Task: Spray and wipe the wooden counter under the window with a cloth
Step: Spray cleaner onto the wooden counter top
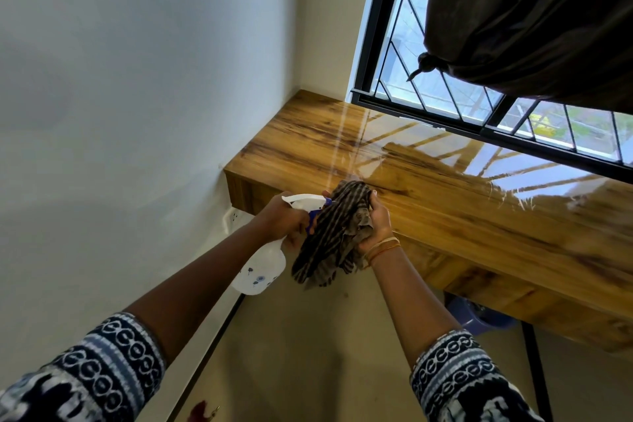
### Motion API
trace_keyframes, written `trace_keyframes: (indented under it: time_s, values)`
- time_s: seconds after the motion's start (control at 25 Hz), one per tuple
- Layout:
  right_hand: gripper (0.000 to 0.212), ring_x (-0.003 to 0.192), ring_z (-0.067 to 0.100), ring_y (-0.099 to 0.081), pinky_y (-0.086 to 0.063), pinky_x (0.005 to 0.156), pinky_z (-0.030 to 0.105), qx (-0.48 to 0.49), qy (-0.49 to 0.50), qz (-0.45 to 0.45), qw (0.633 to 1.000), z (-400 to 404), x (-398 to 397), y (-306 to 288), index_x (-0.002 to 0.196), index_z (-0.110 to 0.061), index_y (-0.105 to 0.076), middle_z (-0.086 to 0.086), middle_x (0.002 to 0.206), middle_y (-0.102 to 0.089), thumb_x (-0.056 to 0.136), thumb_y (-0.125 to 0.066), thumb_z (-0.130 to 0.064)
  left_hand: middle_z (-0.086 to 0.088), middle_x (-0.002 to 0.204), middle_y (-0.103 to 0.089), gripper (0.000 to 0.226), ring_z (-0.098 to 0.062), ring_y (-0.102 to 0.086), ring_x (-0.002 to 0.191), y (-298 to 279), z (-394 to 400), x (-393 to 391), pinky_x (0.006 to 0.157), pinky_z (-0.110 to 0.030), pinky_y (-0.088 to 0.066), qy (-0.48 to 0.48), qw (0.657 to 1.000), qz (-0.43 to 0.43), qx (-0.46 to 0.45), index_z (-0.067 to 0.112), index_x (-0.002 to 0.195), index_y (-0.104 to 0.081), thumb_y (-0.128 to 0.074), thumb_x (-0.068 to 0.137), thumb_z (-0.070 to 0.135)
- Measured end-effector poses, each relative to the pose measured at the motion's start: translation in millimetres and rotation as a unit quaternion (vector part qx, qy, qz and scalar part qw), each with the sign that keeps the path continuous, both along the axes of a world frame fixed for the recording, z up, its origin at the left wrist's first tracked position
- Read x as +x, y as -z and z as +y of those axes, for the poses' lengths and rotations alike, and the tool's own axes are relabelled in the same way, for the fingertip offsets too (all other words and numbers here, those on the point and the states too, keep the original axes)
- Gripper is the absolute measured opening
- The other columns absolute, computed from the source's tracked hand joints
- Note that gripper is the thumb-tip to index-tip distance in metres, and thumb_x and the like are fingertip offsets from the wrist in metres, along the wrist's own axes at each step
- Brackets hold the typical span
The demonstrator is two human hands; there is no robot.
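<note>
Spray bottle [262,267] centre frame, white translucent body with small blue print, white head, blue trigger; liquid level can't be read through the plastic. Left hand [284,219] wraps the neck, fingers curled round it and over the trigger, nozzle aimed right at the cloth [334,236]. Cloth is brown striped, bunched, hanging in front of the counter's front edge, top just level with it. Right hand [376,219] grips its right side, fingers closed into the folds, thumb on top; thread bands on that wrist.

Wooden counter [428,195] runs from centre to right edge, glossy, bare, butted into the wall corner under the window [445,92]. Dark curtain [534,17] knotted upper right, hanging clear above the counter. Blue container [479,317] under the counter, lower right, mostly hidden. Wall socket [234,215] left of the counter's end.
</note>
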State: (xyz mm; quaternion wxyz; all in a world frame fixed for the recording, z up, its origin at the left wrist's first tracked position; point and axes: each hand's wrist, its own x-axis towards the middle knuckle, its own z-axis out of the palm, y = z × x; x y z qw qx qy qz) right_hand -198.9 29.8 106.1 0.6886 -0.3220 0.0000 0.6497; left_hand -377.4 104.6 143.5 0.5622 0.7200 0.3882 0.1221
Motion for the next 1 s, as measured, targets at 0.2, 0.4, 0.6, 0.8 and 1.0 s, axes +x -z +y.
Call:
trace_keyframes:
  time_s: [0.2,0.4,0.6,0.8,1.0]
  values:
    - [0.073,0.106,0.041,-0.064,-0.049,0.089,0.060,0.024,-0.011,-0.028,0.999,3.5,0.5,-1.9,0.138,-0.012,-0.050,0.025,0.127,-0.060,0.094,-0.026,-0.066,-0.019,0.077,-0.066,0.030,-0.018,-0.055,0.041,6.5,11.1,-2.0,0.041,-0.026,-0.045,-0.011,0.997,0.045,0.060,-0.003,0.111,-0.056,-0.056,0.081,0.001]
    - [0.073,0.108,0.042,-0.062,-0.048,0.090,0.061,0.036,-0.017,-0.047,0.998,7.4,5.6,-7.6,0.132,-0.013,-0.055,0.022,0.129,-0.059,0.094,-0.024,-0.068,-0.016,0.082,-0.061,0.031,-0.024,-0.061,0.050,5.8,10.9,-4.9,0.037,-0.023,-0.043,-0.003,0.997,0.052,0.049,0.009,0.117,-0.047,-0.054,0.088,0.002]
    - [0.074,0.110,0.051,-0.057,-0.041,0.094,0.067,0.045,-0.051,-0.030,0.997,9.5,10.1,-12.0,0.126,-0.014,-0.058,0.021,0.134,-0.056,0.092,-0.025,-0.070,-0.016,0.073,-0.061,0.024,-0.017,-0.051,0.042,10.5,11.5,-3.6,0.038,-0.024,-0.041,-0.015,0.996,0.061,0.063,0.004,0.112,-0.051,-0.054,0.088,0.002]
    - [0.071,0.100,0.049,-0.064,-0.043,0.082,0.071,0.063,-0.053,-0.041,0.996,9.1,12.6,-17.5,0.126,-0.019,-0.059,0.020,0.125,-0.063,0.093,-0.022,-0.070,-0.019,0.073,-0.064,0.027,-0.023,-0.056,0.044,11.5,17.6,-3.1,0.040,-0.027,-0.044,-0.005,0.998,0.050,0.038,0.001,0.109,-0.054,-0.052,0.083,-0.002]
    - [0.073,0.110,0.048,-0.059,-0.038,0.100,0.064,0.039,-0.050,-0.049,0.997,11.9,19.0,-16.6,0.139,-0.019,-0.050,0.019,0.134,-0.057,0.093,-0.024,-0.069,-0.018,0.067,-0.058,0.020,-0.018,-0.055,0.039,14.9,15.8,3.9,0.038,-0.025,-0.042,-0.015,0.998,0.043,0.040,0.000,0.105,-0.052,-0.051,0.085,-0.001]
